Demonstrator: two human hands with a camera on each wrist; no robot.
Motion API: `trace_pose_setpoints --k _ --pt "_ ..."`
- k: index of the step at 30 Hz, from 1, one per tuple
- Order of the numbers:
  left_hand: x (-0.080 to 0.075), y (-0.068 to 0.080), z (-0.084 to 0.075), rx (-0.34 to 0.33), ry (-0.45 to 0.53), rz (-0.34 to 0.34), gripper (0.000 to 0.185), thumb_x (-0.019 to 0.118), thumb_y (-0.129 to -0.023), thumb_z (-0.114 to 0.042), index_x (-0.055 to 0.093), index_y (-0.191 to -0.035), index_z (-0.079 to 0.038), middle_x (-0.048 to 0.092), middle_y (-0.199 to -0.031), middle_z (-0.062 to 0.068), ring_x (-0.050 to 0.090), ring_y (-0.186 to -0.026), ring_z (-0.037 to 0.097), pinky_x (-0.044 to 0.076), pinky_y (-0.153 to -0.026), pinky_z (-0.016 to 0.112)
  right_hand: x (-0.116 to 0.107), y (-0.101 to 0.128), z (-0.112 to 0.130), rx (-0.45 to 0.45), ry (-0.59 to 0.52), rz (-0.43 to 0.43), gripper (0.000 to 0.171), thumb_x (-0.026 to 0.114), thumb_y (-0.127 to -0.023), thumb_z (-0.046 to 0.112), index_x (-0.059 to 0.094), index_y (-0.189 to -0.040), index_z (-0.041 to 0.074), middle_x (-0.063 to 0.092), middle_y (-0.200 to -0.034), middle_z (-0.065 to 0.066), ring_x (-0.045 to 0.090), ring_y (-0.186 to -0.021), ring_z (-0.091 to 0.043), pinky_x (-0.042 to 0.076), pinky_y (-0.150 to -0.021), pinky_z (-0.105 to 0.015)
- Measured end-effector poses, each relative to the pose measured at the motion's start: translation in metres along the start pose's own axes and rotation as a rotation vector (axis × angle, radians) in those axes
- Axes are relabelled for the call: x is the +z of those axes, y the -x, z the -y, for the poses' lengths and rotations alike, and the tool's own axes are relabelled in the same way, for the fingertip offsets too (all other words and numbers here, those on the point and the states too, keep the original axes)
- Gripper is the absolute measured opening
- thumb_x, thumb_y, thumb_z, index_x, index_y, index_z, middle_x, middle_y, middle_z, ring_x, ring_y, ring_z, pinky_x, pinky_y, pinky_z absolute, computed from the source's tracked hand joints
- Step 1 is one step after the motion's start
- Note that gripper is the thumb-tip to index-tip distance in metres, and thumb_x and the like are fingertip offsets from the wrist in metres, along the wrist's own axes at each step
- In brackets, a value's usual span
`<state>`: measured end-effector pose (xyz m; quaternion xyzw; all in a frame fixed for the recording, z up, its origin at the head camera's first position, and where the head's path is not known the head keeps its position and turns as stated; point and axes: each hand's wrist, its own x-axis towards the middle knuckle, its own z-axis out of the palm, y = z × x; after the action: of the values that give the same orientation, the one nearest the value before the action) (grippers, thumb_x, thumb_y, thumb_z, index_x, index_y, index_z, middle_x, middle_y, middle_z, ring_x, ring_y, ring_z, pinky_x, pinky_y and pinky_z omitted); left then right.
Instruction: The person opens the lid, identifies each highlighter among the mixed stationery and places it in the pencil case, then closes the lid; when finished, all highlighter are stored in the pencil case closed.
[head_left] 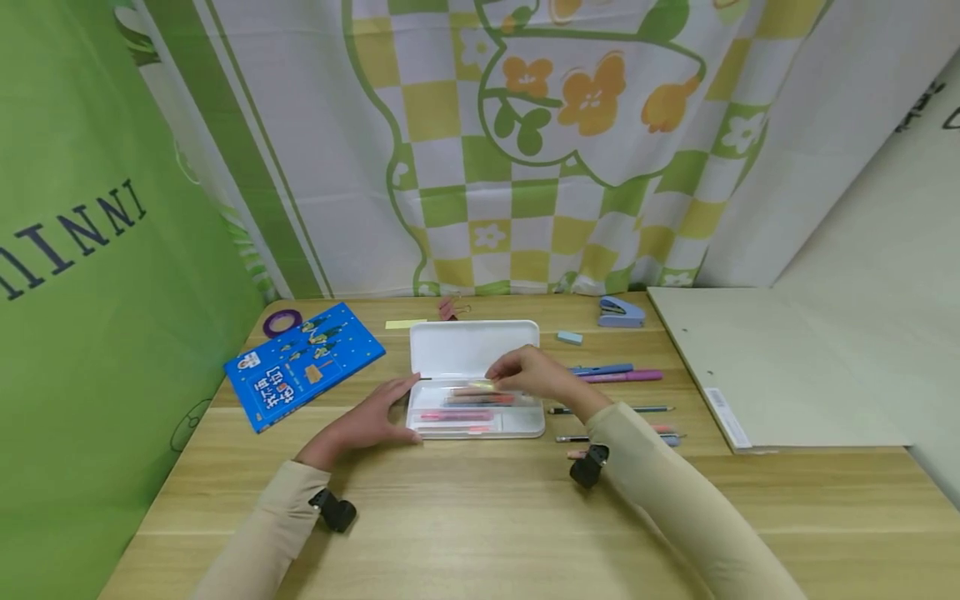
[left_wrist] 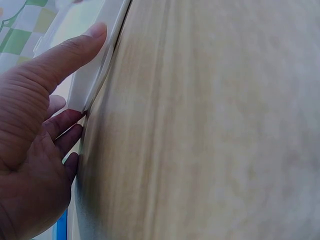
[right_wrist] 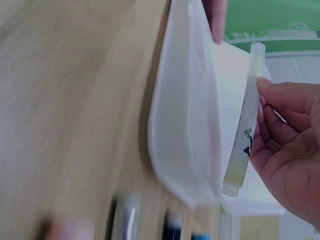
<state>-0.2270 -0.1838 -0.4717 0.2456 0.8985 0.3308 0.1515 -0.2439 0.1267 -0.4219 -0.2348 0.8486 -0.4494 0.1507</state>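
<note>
The right hand (head_left: 534, 375) pinched a pale yellow pen (right_wrist: 243, 125) between thumb and fingertips, holding it over the tray of an open white pencil case (head_left: 476, 379) at the middle of a wooden table (head_left: 480, 508). The left hand (head_left: 367, 421), fingers straight and relaxed, rested against the case's left end, thumb along its edge. Pink and orange pens (head_left: 457, 414) already lay in the tray.

A small dark printed motif marked the pen's barrel, seen only from the right wrist; it could not be read. The head view showed the pen merely as a pale streak at the fingertips. The left wrist camera showed only that hand's thumb (left_wrist: 75, 52) laid on the case's white rim against the tabletop.

Just right of the case lay a blue pen (head_left: 602, 369), a pink pen (head_left: 622, 377) and pencils (head_left: 630, 409). A blue book (head_left: 303, 364) with white Chinese characters lay to the left, beside a purple tape roll (head_left: 282, 321). A blue stapler (head_left: 620, 313) stood near the back edge. The green drape (head_left: 82, 292) at left bore dark letters reading "INNI".
</note>
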Motion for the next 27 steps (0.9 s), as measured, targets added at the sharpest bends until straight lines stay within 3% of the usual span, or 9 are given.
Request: trace_pose_setpoints --k 9,17,20,27 --pt "0.001 0.0 0.0 -0.01 0.014 0.002 0.103 0.079 -0.074 -0.043 0.02 -0.152 -0.014 0.025 -0.152 0.015 0.023 -0.138 0.036 0.023 -0.11 0.056 0.027 -0.029 0.011 -0.027 0.096 0.043 0.013 0.069 -0.083 0.003 0.073 -0.096 0.0 0.071 -0.086 -0.005 0.06 -0.077 -0.007 0.051 -0.07 -0.02" --pt "0.002 -0.002 0.003 0.001 0.003 0.001 0.103 0.078 -0.073 -0.045 0.02 -0.152 -0.014 0.026 -0.152 0.016 0.023 -0.138 0.037 0.024 -0.109 0.056 0.032 -0.029 0.008 -0.035 0.102 0.031 0.014 0.069 -0.084 0.005 0.073 -0.098 0.001 0.071 -0.089 -0.005 0.062 -0.08 -0.008 0.051 -0.073 -0.021" --pt "0.002 -0.002 0.004 0.007 0.003 -0.006 0.103 0.079 -0.073 -0.046 0.02 -0.152 -0.014 0.026 -0.152 0.015 0.023 -0.138 0.036 0.024 -0.109 0.056 0.024 -0.02 0.007 -0.034 0.047 0.002 0.017 0.067 -0.086 0.007 0.072 -0.102 0.0 0.071 -0.093 -0.007 0.063 -0.084 -0.011 0.051 -0.074 -0.024" --pt "0.001 -0.001 0.002 0.011 0.007 -0.01 0.104 0.079 -0.072 -0.045 0.021 -0.152 -0.013 0.026 -0.152 0.016 0.022 -0.138 0.037 0.024 -0.109 0.056 -0.007 0.016 0.001 0.011 -0.21 0.0 0.029 0.063 -0.091 0.009 0.063 -0.115 -0.006 0.067 -0.108 -0.016 0.062 -0.097 -0.021 0.051 -0.086 -0.037"
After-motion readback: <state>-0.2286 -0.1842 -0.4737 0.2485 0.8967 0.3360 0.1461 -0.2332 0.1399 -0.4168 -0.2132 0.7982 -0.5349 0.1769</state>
